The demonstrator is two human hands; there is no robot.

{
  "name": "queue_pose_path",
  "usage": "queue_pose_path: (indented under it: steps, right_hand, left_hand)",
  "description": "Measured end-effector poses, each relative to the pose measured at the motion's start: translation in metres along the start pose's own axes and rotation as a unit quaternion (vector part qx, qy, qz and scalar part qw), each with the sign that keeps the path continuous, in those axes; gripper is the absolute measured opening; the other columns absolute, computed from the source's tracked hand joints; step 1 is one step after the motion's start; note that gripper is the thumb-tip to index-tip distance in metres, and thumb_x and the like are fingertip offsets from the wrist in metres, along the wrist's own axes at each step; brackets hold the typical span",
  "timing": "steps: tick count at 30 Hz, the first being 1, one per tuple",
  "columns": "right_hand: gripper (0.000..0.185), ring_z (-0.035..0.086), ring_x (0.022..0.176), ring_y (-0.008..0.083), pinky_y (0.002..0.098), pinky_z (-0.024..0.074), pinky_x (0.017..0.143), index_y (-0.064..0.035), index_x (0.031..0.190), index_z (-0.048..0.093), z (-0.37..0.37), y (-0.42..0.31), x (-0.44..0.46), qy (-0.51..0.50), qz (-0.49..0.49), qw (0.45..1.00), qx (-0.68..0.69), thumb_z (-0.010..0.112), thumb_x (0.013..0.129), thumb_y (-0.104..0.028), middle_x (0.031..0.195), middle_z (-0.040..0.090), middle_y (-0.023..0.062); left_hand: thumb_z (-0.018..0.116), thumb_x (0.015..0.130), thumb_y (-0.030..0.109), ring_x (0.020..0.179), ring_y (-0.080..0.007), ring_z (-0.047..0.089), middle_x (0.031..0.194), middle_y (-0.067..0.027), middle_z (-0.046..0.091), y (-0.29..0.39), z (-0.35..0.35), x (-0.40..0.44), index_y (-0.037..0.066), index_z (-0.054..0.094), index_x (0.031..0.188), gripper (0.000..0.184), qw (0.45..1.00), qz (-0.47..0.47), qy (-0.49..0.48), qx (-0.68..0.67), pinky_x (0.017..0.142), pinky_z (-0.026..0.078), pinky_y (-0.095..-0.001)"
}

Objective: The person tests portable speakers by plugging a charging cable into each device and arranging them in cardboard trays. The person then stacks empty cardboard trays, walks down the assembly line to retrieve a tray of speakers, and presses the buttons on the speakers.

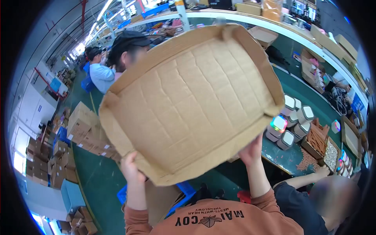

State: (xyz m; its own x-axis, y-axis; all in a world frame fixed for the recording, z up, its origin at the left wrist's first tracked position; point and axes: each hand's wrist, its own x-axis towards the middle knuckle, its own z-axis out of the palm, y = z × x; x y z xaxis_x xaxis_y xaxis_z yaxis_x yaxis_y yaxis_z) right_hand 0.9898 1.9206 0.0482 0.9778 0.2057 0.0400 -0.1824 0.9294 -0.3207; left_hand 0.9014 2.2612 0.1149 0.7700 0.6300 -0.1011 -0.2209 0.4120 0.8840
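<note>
A large shallow cardboard tray point(192, 98) with folded-up sides fills the middle of the head view, tilted so its creased inner face shows. My left hand point(132, 167) grips its lower left edge, with the thumb over the rim. At the lower right edge, my right hand point(252, 150) holds the tray from beneath; most of its fingers are hidden behind the cardboard. Nothing lies inside the tray. Below it, a blue crate point(187, 191) with flat cardboard in it stands near my feet.
On the green workbench point(274, 156) to the right are several white-topped cube devices point(287, 138), one lit in colours, and boxes of small parts point(330, 154). A co-worker point(305, 199) sits close at my right. Stacked cartons point(88, 129) and other people are at the left.
</note>
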Motion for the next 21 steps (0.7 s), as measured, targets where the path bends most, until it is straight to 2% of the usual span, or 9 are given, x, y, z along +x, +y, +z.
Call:
queue_pose_path:
  steps: [4,7,12,14,16,17,18,20,21]
  right_hand:
    - [0.061,0.039,0.125,0.0278,0.0453,0.0319,0.103,-0.0112,0.136,0.035,-0.018,-0.044,0.046,0.022,-0.107,0.991,-0.081,0.050,0.089,-0.047,0.138,0.040,0.0077]
    - [0.046,0.050,0.113,0.0252,0.0412,0.0448,0.091,-0.0059,0.128,0.040,-0.022,-0.061,0.068,0.143,-0.159,0.948,-0.234,0.057,0.089,-0.023,0.126,0.048,0.0120]
    - [0.048,0.053,0.107,0.0243,0.0396,0.0451,0.090,-0.0023,0.128,0.037,-0.053,-0.085,0.102,0.213,-0.248,0.865,-0.381,0.057,0.086,-0.015,0.117,0.053,0.0120]
    - [0.048,0.054,0.104,0.0254,0.0391,0.0471,0.086,-0.0019,0.128,0.037,-0.068,-0.106,0.120,0.276,-0.267,0.811,-0.441,0.055,0.083,-0.008,0.114,0.054,0.0134]
    - [0.048,0.057,0.098,0.0263,0.0387,0.0494,0.082,-0.0004,0.125,0.038,-0.088,-0.133,0.140,0.267,-0.262,0.834,-0.406,0.052,0.079,-0.002,0.109,0.056,0.0146]
    - [0.047,0.059,0.091,0.0267,0.0383,0.0509,0.078,0.0006,0.122,0.041,-0.098,-0.146,0.151,0.278,-0.258,0.827,-0.414,0.051,0.077,0.000,0.104,0.058,0.0141]
    - [0.039,0.059,0.087,0.0270,0.0385,0.0509,0.077,0.0029,0.116,0.045,-0.094,-0.154,0.161,0.311,-0.241,0.816,-0.423,0.051,0.077,0.000,0.100,0.058,0.0143]
    - [0.032,0.059,0.087,0.0273,0.0389,0.0512,0.076,0.0050,0.109,0.048,-0.118,-0.172,0.191,0.323,-0.200,0.822,-0.425,0.051,0.078,0.000,0.097,0.059,0.0146]
    - [0.032,0.059,0.087,0.0273,0.0389,0.0512,0.076,0.0050,0.109,0.048,-0.128,-0.174,0.207,0.327,-0.202,0.817,-0.430,0.051,0.078,0.000,0.097,0.059,0.0146]
  left_hand:
    - [0.049,0.076,0.000,0.091,-0.0234,0.060,0.101,-0.0111,0.060,-0.086,0.058,0.005,-0.006,0.055,0.106,0.031,0.997,0.037,-0.057,0.029,0.081,0.050,-0.0362]
    - [0.050,0.077,-0.002,0.100,-0.0225,0.055,0.110,-0.0114,0.055,-0.152,0.093,0.003,-0.003,0.044,0.119,0.043,0.986,0.005,-0.116,0.121,0.087,0.045,-0.0350]
    - [0.053,0.078,0.001,0.107,-0.0216,0.050,0.118,-0.0110,0.051,-0.220,0.148,0.012,0.000,0.036,0.125,0.050,0.959,-0.002,-0.231,0.163,0.094,0.038,-0.0326]
    - [0.055,0.084,0.009,0.112,-0.0203,0.047,0.124,-0.0108,0.047,-0.237,0.165,0.026,0.000,0.034,0.129,0.050,0.946,-0.025,-0.269,0.181,0.095,0.037,-0.0327]
    - [0.051,0.092,0.023,0.117,-0.0190,0.043,0.129,-0.0112,0.043,-0.250,0.181,0.042,-0.001,0.032,0.132,0.050,0.929,-0.094,-0.347,0.087,0.096,0.036,-0.0318]
    - [0.045,0.095,0.033,0.122,-0.0209,0.037,0.131,-0.0150,0.041,-0.267,0.180,0.056,-0.004,0.025,0.135,0.058,0.910,-0.116,-0.395,0.041,0.103,0.028,-0.0297]
    - [0.045,0.095,0.033,0.122,-0.0209,0.037,0.131,-0.0150,0.041,-0.272,0.181,0.067,-0.004,0.025,0.135,0.058,0.911,-0.118,-0.393,0.033,0.103,0.028,-0.0297]
    - [0.044,0.096,0.032,0.122,-0.0211,0.038,0.130,-0.0155,0.041,-0.283,0.180,0.090,-0.006,0.031,0.133,0.054,0.912,-0.065,-0.397,0.074,0.103,0.028,-0.0296]
    - [0.043,0.096,0.032,0.116,-0.0228,0.044,0.122,-0.0155,0.047,-0.301,0.180,0.106,-0.005,0.042,0.123,0.047,0.924,0.053,-0.345,0.158,0.097,0.033,-0.0312]
